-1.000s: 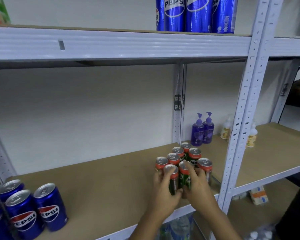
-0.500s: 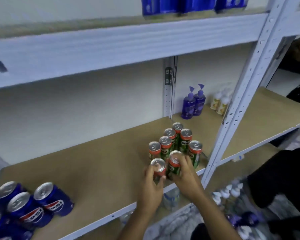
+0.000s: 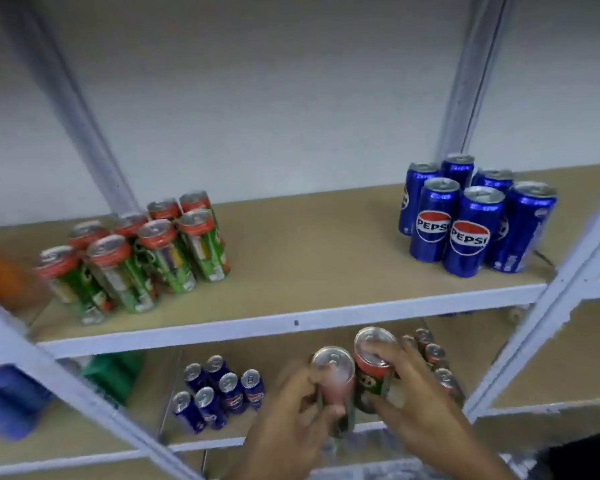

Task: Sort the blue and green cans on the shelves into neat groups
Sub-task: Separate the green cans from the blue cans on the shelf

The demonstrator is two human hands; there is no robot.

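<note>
My left hand grips a green can with a red top, lifted in front of the lower shelf. Beside it my right hand grips a second green can, fingers over its lid. Behind my right hand several more green cans stand on the lower shelf. Several blue Pepsi cans stand grouped to the left on that shelf. The upper shelf carries a cluster of green cans at the left and tall blue Pepsi cans at the right.
White metal uprights cross the view: one diagonally at the lower left, one at the right. A blurred orange object sits at the far left of the upper shelf. Blue and green packages lie on the lower shelf's left.
Both hands have lifted a green can each off the lower shelf's group. My view has swung up and left, so the upper shelf with its two can groups now shows.
</note>
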